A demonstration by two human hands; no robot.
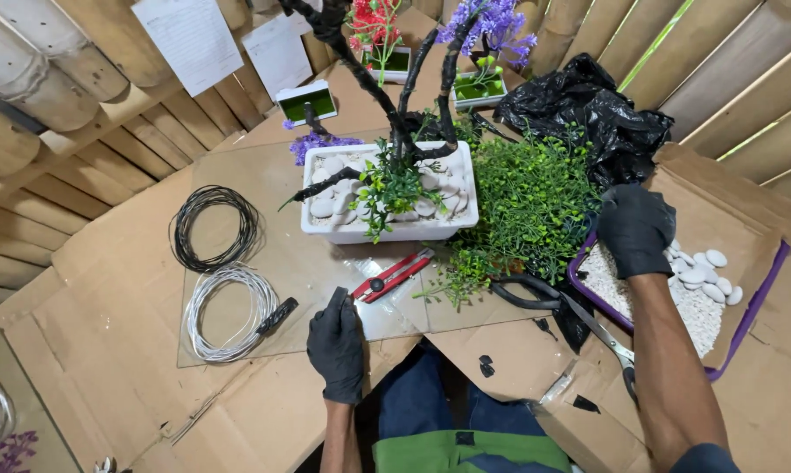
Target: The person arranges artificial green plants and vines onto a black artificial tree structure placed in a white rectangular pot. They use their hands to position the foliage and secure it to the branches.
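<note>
- Head view: white rectangular planter [387,229] sits mid-bench on the flattened cardboard [133,289], well ahead of both hands. Dark wrapped branches [402,96] rise from it, already planted upright.
- Planter surface is covered with white pebbles [330,208]; a few green sprigs [388,188] are fixed at the trunk base. Judgement: base and trunk look done, foliage only begun, as most branches stand bare.
- Loose pile of green artificial foliage [531,197] lies just right of the planter, touching its right end. Judgement: this stock remains to be attached.
- Right hand [636,229], black-gloved, rests at the right edge of the foliage pile, over the rim of the purple tray [588,293]. Grip is curled closed; whether it pinches a sprig, I cannot tell.
- Left hand [337,346], black-gloved, lies on the near bench edge, fingers together and loosely bent, index tip extended forward. It holds nothing visible.
- Red utility knife [394,276] lies just ahead of the left hand, apart from it.
- Scissors [553,307] lie between foliage pile and tray, blades pointing toward the near right.
- The tray holds fine white gravel and larger white stones [706,271].
- Black wire coil [216,226] and silver wire coil [225,311] lie left of the planter, both wound, untouched.
- Black plastic bag [588,105] sits behind the foliage; small pots with red and purple flowers [492,26] stand at the far bench edge.
</note>
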